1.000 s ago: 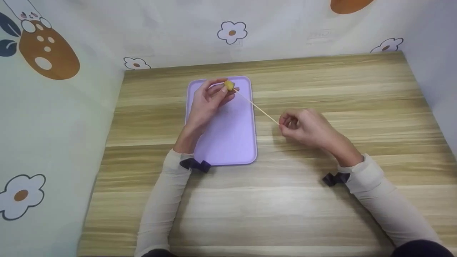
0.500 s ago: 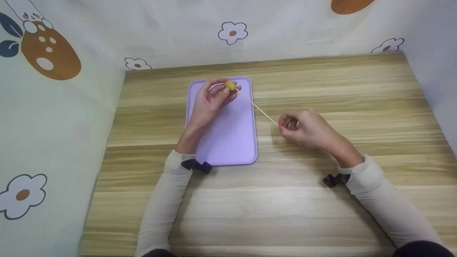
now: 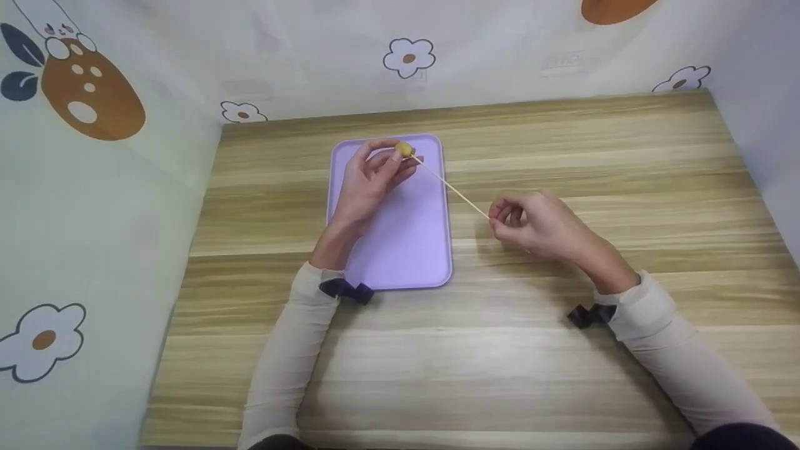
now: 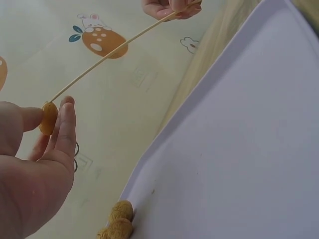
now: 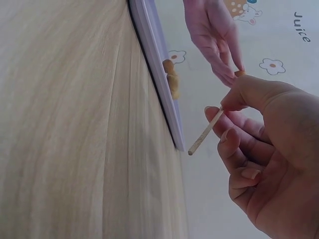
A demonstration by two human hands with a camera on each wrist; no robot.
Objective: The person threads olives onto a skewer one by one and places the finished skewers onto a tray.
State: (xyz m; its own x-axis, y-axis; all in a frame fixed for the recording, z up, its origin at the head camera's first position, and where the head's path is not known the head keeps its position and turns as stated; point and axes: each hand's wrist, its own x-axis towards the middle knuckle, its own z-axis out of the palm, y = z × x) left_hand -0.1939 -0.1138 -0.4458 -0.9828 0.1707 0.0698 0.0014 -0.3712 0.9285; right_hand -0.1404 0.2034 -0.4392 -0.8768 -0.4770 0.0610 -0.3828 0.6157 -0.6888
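My left hand (image 3: 365, 184) pinches a small yellow-brown food ball (image 4: 48, 119) between thumb and fingers above the far part of a lilac tray (image 3: 403, 244). A thin wooden skewer (image 3: 451, 187) runs slantwise from this ball to my right hand (image 3: 540, 225). Its far tip meets the ball's side; how deep it goes in is hidden. Thumb and forefinger of the right hand pinch the near end, and a short stub of the skewer (image 5: 204, 134) pokes out past them in the right wrist view. The right hand is held to the right of the tray.
Several similar yellow-brown balls (image 4: 120, 221) lie against the tray's far edge, hidden behind the left hand in the head view. The tray sits on a wood-grain table (image 3: 500, 350). Patterned walls (image 3: 325, 56) border the table at the back and sides.
Both hands keep their grips on the ball and the skewer, almost still. The left fingers and the ball have shifted very slightly.
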